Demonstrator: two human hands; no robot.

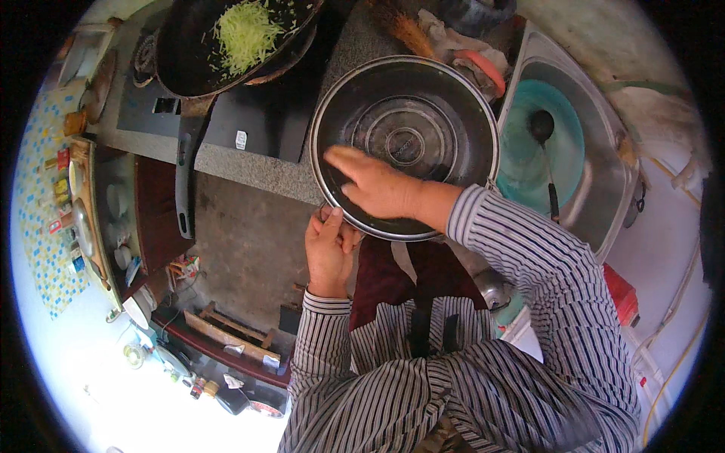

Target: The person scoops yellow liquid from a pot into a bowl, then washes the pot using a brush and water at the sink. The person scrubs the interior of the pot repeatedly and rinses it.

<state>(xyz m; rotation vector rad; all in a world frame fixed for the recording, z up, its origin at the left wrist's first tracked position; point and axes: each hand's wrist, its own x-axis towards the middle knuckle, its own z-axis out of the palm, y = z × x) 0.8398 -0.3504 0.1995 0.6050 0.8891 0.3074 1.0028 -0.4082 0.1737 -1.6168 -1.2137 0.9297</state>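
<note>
A round, dark-looking basin (404,124) with a shiny metal rim sits at the counter's front edge, its inside facing me and rings on its bottom. My left hand (330,249) grips the rim at the lower left, thumb on top. My right hand (379,184) reaches over the basin's left inner wall. Its fingers are stretched out and slightly blurred, with the thumb apart and nothing visible between them. To the upper left, a black wok (187,62) holds a heap of pale green shredded vegetable (247,37).
The wok's long handle (185,170) juts past the counter edge. At right, a steel sink (609,187) contains a turquoise basin (575,133) of water with a black ladle (542,125). A straw brush (408,31) and cloth (442,34) lie behind. An open cabinet (116,209) stands left.
</note>
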